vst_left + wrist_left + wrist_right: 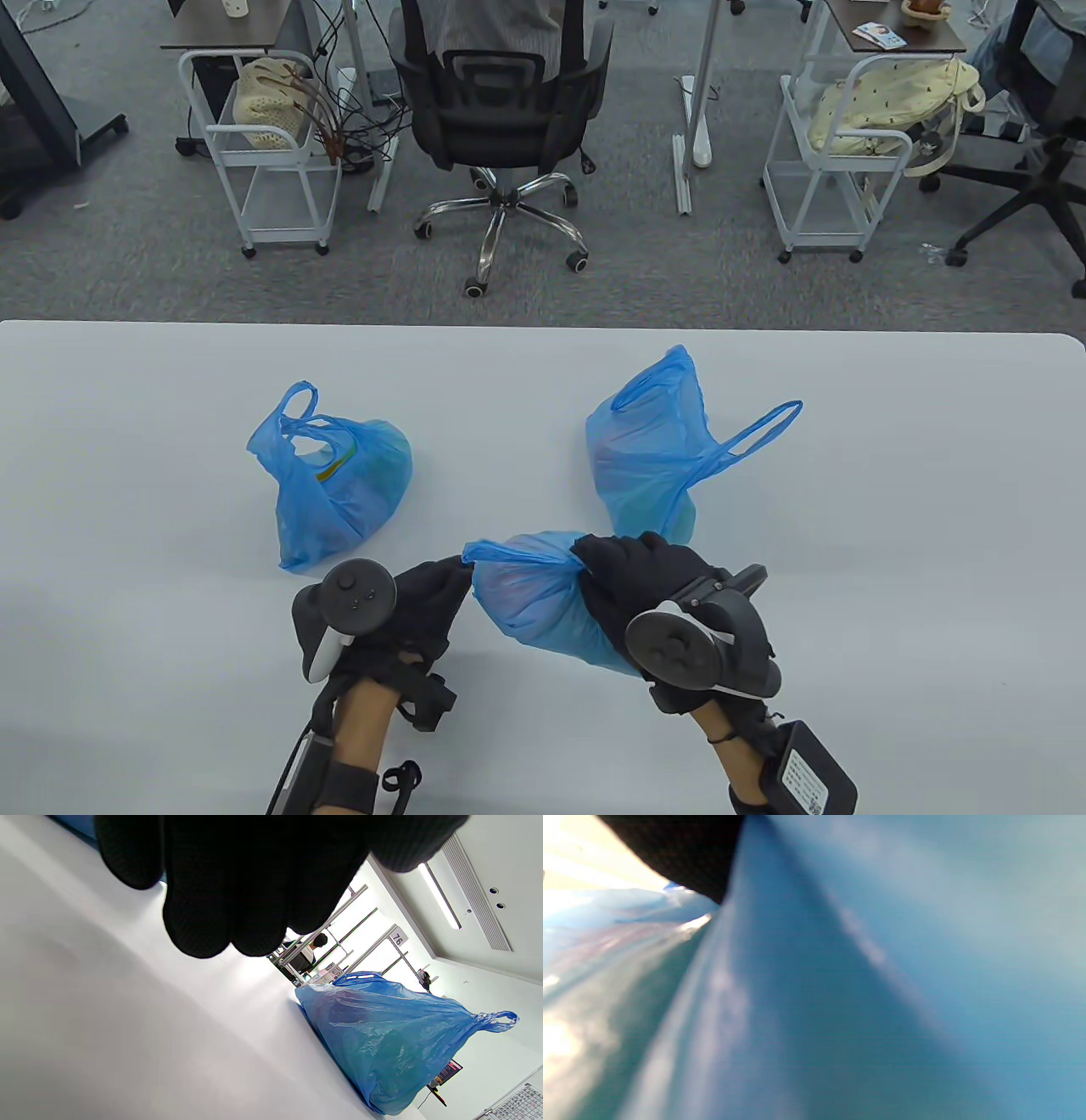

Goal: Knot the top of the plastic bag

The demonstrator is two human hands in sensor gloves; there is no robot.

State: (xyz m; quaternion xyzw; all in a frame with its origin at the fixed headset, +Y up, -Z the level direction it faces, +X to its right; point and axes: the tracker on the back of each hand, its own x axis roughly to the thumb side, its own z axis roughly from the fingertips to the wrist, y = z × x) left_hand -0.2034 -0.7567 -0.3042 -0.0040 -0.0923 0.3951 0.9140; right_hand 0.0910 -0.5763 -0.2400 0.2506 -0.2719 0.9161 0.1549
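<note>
A filled blue plastic bag (530,598) lies near the table's front edge between my hands. My left hand (428,586) pinches a stretched handle strip (509,553) at the bag's top left. My right hand (632,573) grips the bag's top from the right, its fingers wrapped over the plastic. The right wrist view is filled by blurred blue plastic (865,984) pressed close to the camera. In the left wrist view my gloved fingers (237,878) are curled together at the top.
Two more filled blue bags with loose handles stand on the white table (127,594): one at mid left (335,480), also in the left wrist view (390,1039), one at mid right (649,450). Office chairs and carts stand beyond the far edge.
</note>
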